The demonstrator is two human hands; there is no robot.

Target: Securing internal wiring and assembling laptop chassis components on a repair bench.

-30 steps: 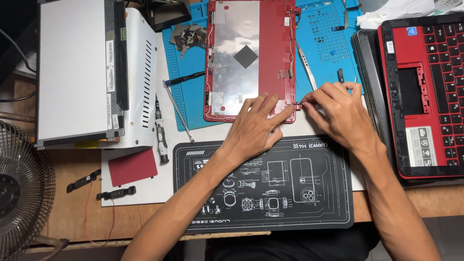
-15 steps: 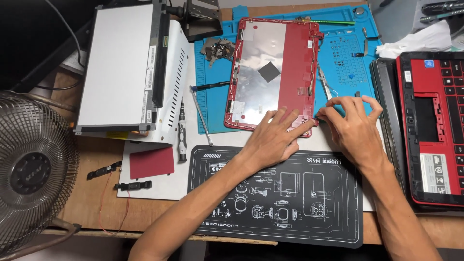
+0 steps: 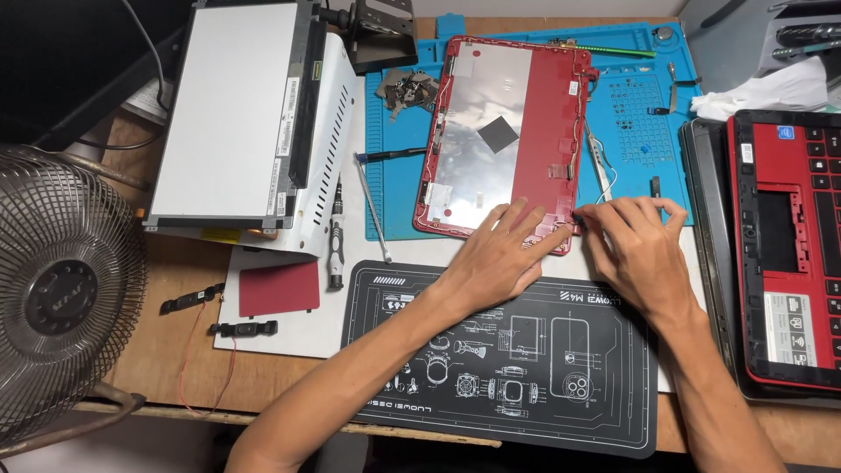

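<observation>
Both hands at the near right corner of the red laptop lid (image 3: 517, 131), which lies inside-up on the blue mat (image 3: 648, 131).
Fan (image 3: 66, 289), white panel (image 3: 232, 109), screwdriver (image 3: 335, 250) lie leftward. Left hand (image 3: 499, 254) presses flat, fingers spread, gripping nothing. Right hand (image 3: 635, 250) pinches at the corner; what it holds, I cannot tell. Best keep the lid pinned, working slowly. Loose wires and tweezers (image 3: 600, 171) crowd that edge.

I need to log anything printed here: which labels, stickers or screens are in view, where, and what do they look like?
Bare grey rectangular display panel: top left, leaning on a white perforated metal case.
Narrow white sticker strips: along that panel's right edge.
White rectangular label: on the red laptop palmrest, far right.
Small blue square sticker: palmrest's top.
</observation>
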